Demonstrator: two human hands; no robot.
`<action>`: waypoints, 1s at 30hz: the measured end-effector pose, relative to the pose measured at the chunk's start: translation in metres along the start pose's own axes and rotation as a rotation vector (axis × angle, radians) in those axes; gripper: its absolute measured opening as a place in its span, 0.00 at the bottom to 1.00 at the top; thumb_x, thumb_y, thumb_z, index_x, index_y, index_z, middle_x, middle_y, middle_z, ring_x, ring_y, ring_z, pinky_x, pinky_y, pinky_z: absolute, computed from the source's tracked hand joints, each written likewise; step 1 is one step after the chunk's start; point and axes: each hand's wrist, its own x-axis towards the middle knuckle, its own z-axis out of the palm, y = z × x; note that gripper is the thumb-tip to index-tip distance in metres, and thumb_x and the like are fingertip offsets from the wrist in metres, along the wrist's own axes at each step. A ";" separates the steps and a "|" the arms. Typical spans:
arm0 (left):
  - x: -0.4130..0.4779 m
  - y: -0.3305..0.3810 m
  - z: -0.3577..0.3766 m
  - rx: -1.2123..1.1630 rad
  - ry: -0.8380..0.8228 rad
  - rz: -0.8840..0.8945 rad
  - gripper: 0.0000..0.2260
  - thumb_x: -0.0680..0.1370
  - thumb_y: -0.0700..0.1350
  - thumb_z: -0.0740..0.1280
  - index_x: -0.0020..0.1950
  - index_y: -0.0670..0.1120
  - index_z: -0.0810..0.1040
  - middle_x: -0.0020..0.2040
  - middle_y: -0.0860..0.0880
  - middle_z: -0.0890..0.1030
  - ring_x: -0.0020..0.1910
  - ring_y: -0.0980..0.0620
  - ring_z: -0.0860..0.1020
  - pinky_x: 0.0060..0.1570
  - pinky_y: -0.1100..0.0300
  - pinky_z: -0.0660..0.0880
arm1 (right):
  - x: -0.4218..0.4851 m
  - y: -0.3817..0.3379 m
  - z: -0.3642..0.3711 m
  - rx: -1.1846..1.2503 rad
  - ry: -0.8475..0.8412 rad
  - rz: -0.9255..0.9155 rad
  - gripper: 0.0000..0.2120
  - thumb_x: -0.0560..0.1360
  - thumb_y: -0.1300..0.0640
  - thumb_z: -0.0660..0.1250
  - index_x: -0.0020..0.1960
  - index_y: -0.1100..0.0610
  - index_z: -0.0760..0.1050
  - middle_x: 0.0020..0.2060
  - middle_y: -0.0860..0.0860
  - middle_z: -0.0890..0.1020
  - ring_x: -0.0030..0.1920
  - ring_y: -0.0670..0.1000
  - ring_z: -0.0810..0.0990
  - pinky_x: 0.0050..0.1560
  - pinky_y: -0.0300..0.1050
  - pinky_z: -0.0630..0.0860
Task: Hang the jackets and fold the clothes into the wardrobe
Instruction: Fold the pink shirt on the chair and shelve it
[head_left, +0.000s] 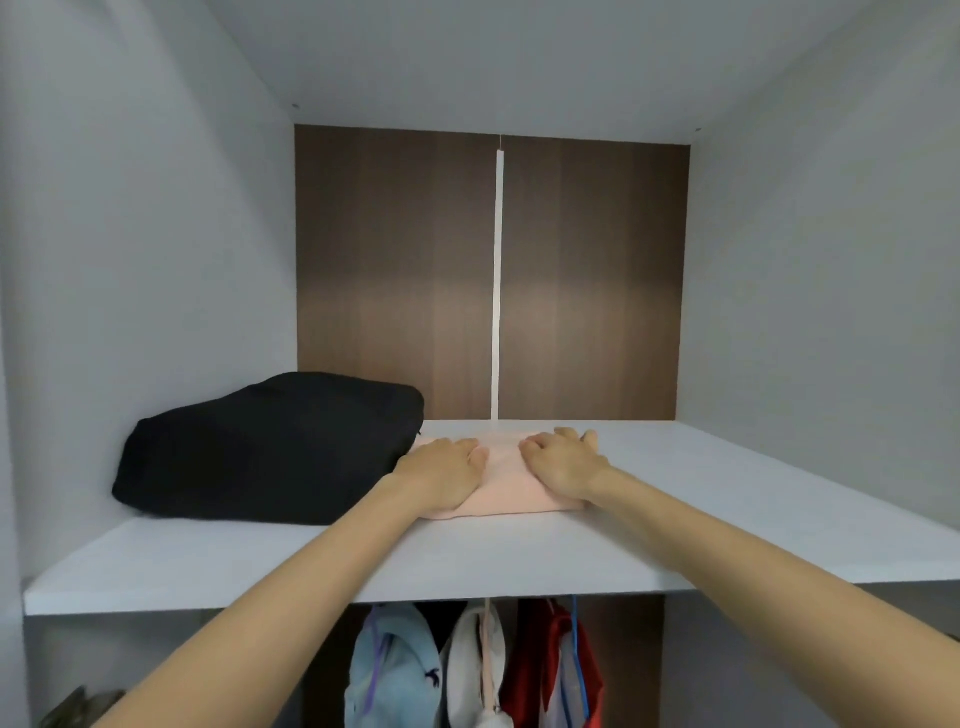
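Item: folded pink garment (501, 496), pale salmon, smooth, folded into a compact flat rectangle.
Location: upper wardrobe shelf (727, 519), near its middle, just beside a bulky black folded piece (270, 447) on its left.
Orientation: lies flat; long axis appears to run front to back, thick folded edge towards the person.
Hands: left hand (441, 473) and right hand (563, 462) rest palm-down on top, side by side, fingers extended and pressing, gripping nothing.
Below the shelf: light blue jacket (395, 670), white jacket (475, 660), and red jacket (550, 665), all hanging.
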 end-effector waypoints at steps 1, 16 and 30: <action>0.000 -0.001 0.000 -0.002 0.005 -0.003 0.22 0.84 0.53 0.44 0.72 0.47 0.67 0.72 0.43 0.69 0.69 0.43 0.68 0.68 0.48 0.64 | -0.002 0.000 -0.001 -0.037 0.007 -0.001 0.23 0.82 0.46 0.45 0.70 0.48 0.69 0.73 0.54 0.64 0.73 0.59 0.55 0.67 0.57 0.58; -0.072 0.046 -0.030 -0.124 0.413 0.149 0.22 0.83 0.53 0.54 0.77 0.51 0.61 0.75 0.49 0.65 0.73 0.49 0.64 0.66 0.52 0.65 | -0.099 0.019 -0.069 0.199 0.272 -0.326 0.19 0.81 0.51 0.59 0.71 0.50 0.69 0.68 0.50 0.74 0.67 0.52 0.71 0.67 0.50 0.68; -0.220 0.105 0.004 -0.174 0.562 0.130 0.22 0.82 0.53 0.56 0.76 0.51 0.63 0.73 0.51 0.68 0.70 0.50 0.67 0.65 0.54 0.66 | -0.251 0.048 -0.068 0.223 0.346 -0.372 0.17 0.81 0.50 0.59 0.69 0.48 0.70 0.63 0.46 0.77 0.57 0.46 0.75 0.54 0.39 0.71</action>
